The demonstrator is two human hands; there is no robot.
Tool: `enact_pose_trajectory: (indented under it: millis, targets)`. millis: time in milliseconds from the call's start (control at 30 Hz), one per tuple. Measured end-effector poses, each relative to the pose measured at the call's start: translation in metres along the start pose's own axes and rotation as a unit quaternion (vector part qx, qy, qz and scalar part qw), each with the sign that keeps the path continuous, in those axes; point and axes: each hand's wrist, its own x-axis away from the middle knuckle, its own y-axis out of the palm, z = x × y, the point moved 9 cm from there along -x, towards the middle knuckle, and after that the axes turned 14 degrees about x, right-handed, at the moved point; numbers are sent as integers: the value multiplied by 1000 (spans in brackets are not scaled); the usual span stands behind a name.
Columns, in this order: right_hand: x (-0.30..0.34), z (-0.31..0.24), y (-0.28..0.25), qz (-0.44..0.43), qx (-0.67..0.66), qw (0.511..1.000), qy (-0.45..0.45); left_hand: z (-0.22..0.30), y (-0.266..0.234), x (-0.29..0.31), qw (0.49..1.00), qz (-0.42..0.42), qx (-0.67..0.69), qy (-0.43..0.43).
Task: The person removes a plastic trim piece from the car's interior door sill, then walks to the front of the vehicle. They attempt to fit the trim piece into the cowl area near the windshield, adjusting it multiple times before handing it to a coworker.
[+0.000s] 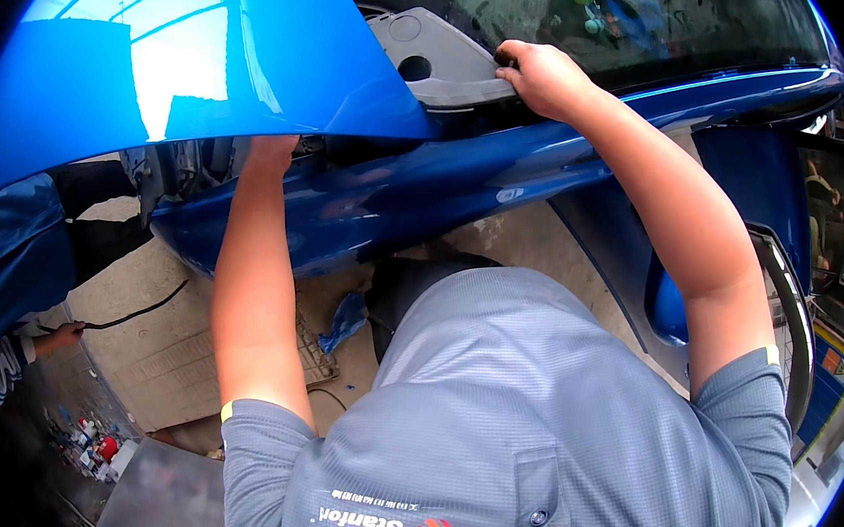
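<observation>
At the base of the windshield (613, 36), my right hand (544, 77) is closed on the outer end of a grey plastic cowl panel (460, 64). The panel has a round dark hole and lies between the glass and the raised blue hood (314, 62). My left hand (275, 150) reaches in beneath the hood's edge, above the dark blue fender (367, 203). Only the back of that hand and the wrist show; its fingers are hidden by the hood.
At the far left another person's hand (59, 338) holds a thin black strip (140, 308). A blue cloth (344, 320) lies on the floor near my legs. An open blue car door (740, 226) stands at the right. Small bottles and cans (97, 447) cluster at lower left.
</observation>
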Motion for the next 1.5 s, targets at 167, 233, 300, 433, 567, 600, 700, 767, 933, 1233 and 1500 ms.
enact_pose_trajectory:
  millis: [167,233,300,433,567,600,700,767,933,1233,1500]
  targets:
    - [9,-17,-22,97,134,985,-47,-5,0,3,1000,14,-11,5]
    - [16,-29,-34,201,135,963,-121,-9,4,2,1000,21,-19,11]
    - [26,-38,-37,253,64,945,-198,-15,7,4,999,29,-26,17]
    - [26,-63,-22,147,88,956,-238,-24,11,4,998,45,-32,19]
    - [29,-71,-19,217,117,921,-301,-27,11,5,998,55,-34,18]
    - [33,-74,-18,237,134,909,-316,-28,11,5,998,58,-32,18]
    - [48,-73,-20,275,130,898,-319,-30,10,8,997,70,-30,15]
    - [52,-75,-20,293,128,891,-321,-28,7,10,997,75,-25,14]
    - [49,-69,-14,306,70,886,-342,-19,-6,22,995,96,-10,5]
    - [32,-62,-17,277,40,877,-391,-17,-15,35,992,123,6,0]
    - [-14,-49,-63,193,-41,899,-390,2,-25,25,994,111,12,14]
